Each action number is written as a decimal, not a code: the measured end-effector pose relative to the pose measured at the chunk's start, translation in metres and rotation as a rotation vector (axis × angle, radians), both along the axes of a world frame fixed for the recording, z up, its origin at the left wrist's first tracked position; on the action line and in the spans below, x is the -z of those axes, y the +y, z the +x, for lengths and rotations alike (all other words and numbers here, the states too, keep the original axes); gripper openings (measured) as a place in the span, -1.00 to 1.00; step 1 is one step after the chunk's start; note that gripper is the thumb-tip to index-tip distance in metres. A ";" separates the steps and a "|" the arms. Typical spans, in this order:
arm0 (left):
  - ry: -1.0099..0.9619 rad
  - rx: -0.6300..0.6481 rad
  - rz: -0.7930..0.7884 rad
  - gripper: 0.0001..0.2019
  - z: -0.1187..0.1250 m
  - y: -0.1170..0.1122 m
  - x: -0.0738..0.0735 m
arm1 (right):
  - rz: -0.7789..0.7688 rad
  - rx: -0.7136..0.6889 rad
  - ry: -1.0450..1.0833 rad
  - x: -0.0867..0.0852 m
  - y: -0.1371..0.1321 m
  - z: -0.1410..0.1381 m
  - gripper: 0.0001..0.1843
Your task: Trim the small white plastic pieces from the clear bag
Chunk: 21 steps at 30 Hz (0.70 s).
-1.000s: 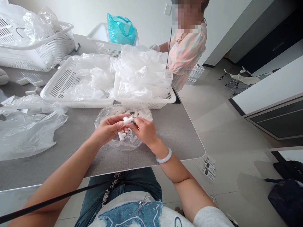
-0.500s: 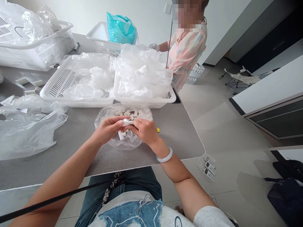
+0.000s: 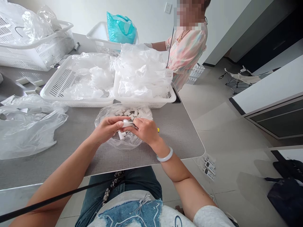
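Observation:
My left hand [image 3: 109, 128] is closed in a pinch around a small white plastic fitting [image 3: 127, 123] with a rounded end. My right hand [image 3: 146, 130] is closed against the fitting's other end. A thin, dark metallic sliver, perhaps a blade, shows between its thumb and fingers; most of it is hidden. A small yellow end [image 3: 158, 130] sticks out past the right hand, and I cannot tell whether it belongs to the same tool. Below both hands, a clear plastic bag [image 3: 127, 144] lies open with several short white tube pieces [image 3: 121, 135] in it.
Two white baskets [image 3: 78, 103] full of clear bags stand just beyond. Another basket [image 3: 50, 50] is at the back left, and a teal bag [image 3: 120, 28] behind. Loose plastic bags [image 3: 28, 132] cover the left of the table. A person [image 3: 187, 53] stands across the corner.
My right hand's fingers have shifted slightly at the white fitting, and a thin metallic sliver now shows there. The other person's gloved hand has moved left behind the bags.

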<state>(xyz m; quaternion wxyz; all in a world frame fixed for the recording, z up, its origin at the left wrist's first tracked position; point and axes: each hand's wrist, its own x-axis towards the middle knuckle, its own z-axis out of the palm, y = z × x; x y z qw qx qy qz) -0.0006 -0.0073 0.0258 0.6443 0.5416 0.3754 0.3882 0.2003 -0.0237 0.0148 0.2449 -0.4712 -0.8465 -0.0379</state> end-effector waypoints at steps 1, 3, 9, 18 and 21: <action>0.018 0.005 0.002 -0.53 -0.001 0.000 0.001 | -0.002 0.007 -0.001 0.000 0.000 0.000 -0.23; 0.043 0.017 -0.002 -0.52 -0.002 0.001 0.001 | -0.010 0.002 -0.005 0.000 0.000 0.000 -0.23; -0.068 -0.011 -0.055 -0.48 0.006 -0.002 -0.001 | -0.032 -0.029 -0.013 -0.001 0.000 0.001 -0.29; -0.137 0.045 -0.104 -0.47 0.013 -0.006 0.000 | -0.056 0.072 0.012 0.004 0.000 -0.003 -0.30; -0.108 0.087 -0.071 -0.43 0.013 -0.007 0.000 | -0.065 0.082 0.025 0.007 0.000 -0.005 -0.30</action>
